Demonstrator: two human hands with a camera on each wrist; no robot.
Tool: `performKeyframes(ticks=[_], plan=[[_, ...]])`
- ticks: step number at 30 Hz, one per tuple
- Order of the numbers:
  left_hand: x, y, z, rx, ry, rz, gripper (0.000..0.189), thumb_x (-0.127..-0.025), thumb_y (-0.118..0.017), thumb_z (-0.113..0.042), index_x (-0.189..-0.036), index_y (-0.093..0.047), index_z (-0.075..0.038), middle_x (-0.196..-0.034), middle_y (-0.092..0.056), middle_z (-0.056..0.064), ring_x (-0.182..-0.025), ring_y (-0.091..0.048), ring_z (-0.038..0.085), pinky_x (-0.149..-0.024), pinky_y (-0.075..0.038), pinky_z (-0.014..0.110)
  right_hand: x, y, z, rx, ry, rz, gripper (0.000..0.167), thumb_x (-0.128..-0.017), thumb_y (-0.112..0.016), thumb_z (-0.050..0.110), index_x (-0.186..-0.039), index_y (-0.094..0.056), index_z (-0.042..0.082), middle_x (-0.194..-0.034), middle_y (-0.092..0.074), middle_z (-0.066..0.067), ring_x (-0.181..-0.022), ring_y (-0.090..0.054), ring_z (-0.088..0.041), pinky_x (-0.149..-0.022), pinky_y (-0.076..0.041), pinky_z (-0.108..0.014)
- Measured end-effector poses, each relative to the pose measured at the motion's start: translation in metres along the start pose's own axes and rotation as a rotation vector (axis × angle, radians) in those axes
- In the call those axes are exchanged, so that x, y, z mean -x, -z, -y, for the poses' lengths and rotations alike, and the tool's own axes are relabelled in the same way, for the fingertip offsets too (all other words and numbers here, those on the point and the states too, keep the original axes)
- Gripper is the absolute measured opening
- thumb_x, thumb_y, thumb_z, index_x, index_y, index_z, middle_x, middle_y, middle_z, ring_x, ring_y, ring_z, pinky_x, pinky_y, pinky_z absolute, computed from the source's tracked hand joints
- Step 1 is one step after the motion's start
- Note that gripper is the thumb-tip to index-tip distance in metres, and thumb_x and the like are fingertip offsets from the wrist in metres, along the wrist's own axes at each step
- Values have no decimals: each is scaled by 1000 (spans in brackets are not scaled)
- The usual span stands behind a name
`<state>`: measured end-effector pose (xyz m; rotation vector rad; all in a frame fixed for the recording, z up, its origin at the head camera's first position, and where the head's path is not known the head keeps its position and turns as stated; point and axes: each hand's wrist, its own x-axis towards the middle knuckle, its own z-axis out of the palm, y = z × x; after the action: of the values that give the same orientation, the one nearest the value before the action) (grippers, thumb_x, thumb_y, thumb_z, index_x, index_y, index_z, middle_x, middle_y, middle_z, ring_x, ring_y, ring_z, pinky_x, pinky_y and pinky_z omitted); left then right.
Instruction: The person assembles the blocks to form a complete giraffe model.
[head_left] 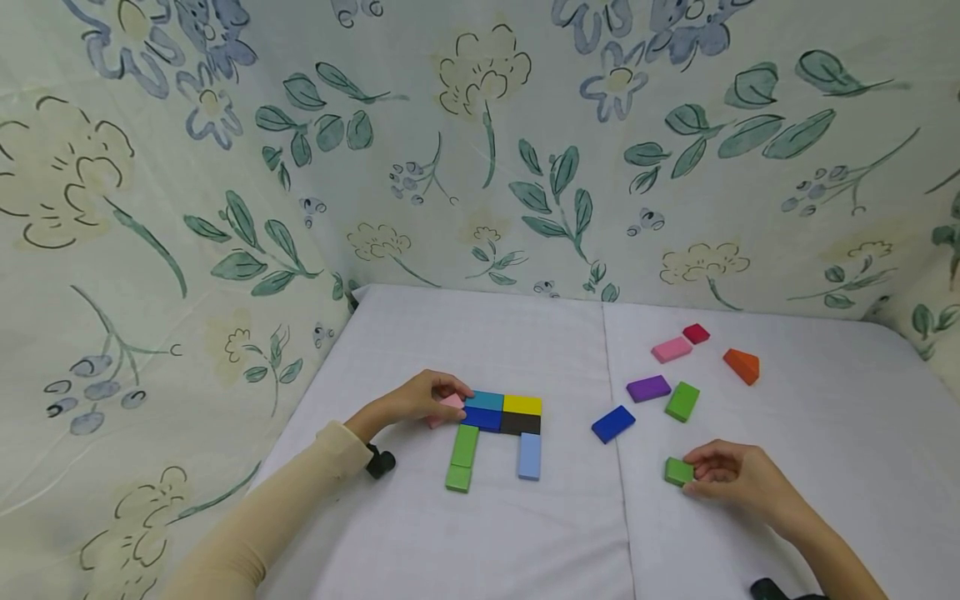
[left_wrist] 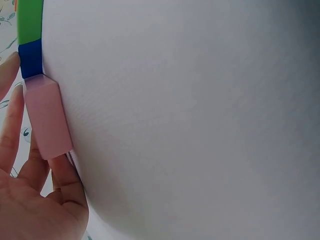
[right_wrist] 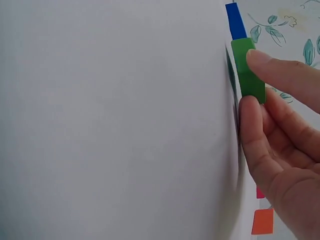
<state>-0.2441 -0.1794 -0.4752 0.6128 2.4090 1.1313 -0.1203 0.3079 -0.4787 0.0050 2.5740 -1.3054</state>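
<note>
My left hand (head_left: 416, 402) curls round a pink block (left_wrist: 48, 117) at the left end of a block figure. The thumb and a fingertip reach the edges of the dark blue block (head_left: 482, 418) and the teal block (head_left: 485, 400). Yellow (head_left: 522, 405) and black (head_left: 520, 424) blocks continue that figure to the right. Two green pieces (head_left: 465, 447) and a light blue block (head_left: 529, 457) extend below it. On the right, my right hand (head_left: 738, 482) pinches a green block (right_wrist: 248, 70) at the table surface. Part of the pink block is hidden behind the left fingers.
Loose blocks lie on the right: blue (head_left: 613, 424), purple (head_left: 648, 388), green (head_left: 682, 402), pink (head_left: 671, 349), red (head_left: 696, 333) and orange (head_left: 742, 366). A white cloth (head_left: 570, 533) covers the table, with a fold line running through it. Floral fabric (head_left: 450, 208) hangs behind.
</note>
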Motion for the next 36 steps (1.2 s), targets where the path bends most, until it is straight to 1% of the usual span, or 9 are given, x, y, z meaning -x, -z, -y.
performKeyframes(ticks=[5,8,12,15,19,24,28,31,36], plan=[[0,-1,2,-3,2,0,30,-87,-80,-22,-115,-74,-16,-111,-68,-5,-100,-52,19,-93,-42,36,1,-1,2,-43,9,0,46,-76,-87,11,-113,-67,-8,-93,-69,-10,-77,-65,-17,-71,-55,-23],[0,-1,2,-5,4,1,30,-87,-80,-22,-115,-74,-17,-111,-68,-5,-100,-52,19,-93,-42,36,1,-3,6,-64,37,-2,47,-76,-87,11,-114,-67,-8,-95,-69,-12,-78,-66,-17,-72,-55,-24],[0,-1,2,-3,2,1,30,-87,-80,-22,-116,-73,-16,-112,-68,-5,-101,-52,19,-93,-42,36,1,-8,17,-100,82,-11,46,-77,-86,10,-114,-67,-7,-97,-68,-13,-79,-66,-17,-72,-56,-24],[0,-1,2,-3,0,1,30,-87,-79,-21,-116,-73,-16,-113,-68,-4,-102,-52,19,-94,-42,37,1,-14,27,-128,99,-9,45,-77,-86,10,-113,-67,-7,-98,-68,-14,-79,-67,-18,-72,-56,-25],[0,-1,1,0,11,0,30,-88,-79,-21,-116,-73,-16,-113,-68,-4,-103,-52,20,-95,-41,37,2,-21,39,-164,144,15,43,-77,-86,8,-111,-67,-8,-99,-68,-16,-80,-67,-18,-72,-57,-27],[1,0,-2,5,15,-4,30,-88,-79,-20,-116,-73,-15,-113,-68,-4,-102,-51,20,-94,-41,37,1,-32,50,-189,204,36,39,-76,-86,6,-109,-68,-7,-97,-67,-16,-79,-66,-18,-71,-57,-28],[2,0,-1,4,22,-3,30,-87,-80,-21,-116,-73,-16,-112,-68,-4,-101,-52,20,-94,-41,37,0,-43,59,-201,255,76,38,-77,-86,6,-108,-68,-7,-95,-66,-15,-78,-65,-17,-71,-56,-26],[2,-1,-1,8,22,0,30,-87,-80,-21,-116,-73,-16,-112,-68,-4,-102,-52,20,-94,-41,37,-2,-52,65,-224,294,123,38,-76,-86,4,-107,-68,-8,-96,-66,-17,-78,-65,-16,-72,-56,-25],[1,-1,-1,18,8,-2,30,-87,-79,-20,-116,-73,-15,-113,-68,-3,-103,-52,21,-95,-41,37,-8,-69,75,-234,320,189,37,-76,-86,5,-105,-68,-9,-95,-66,-16,-78,-64,-16,-72,-56,-25]])
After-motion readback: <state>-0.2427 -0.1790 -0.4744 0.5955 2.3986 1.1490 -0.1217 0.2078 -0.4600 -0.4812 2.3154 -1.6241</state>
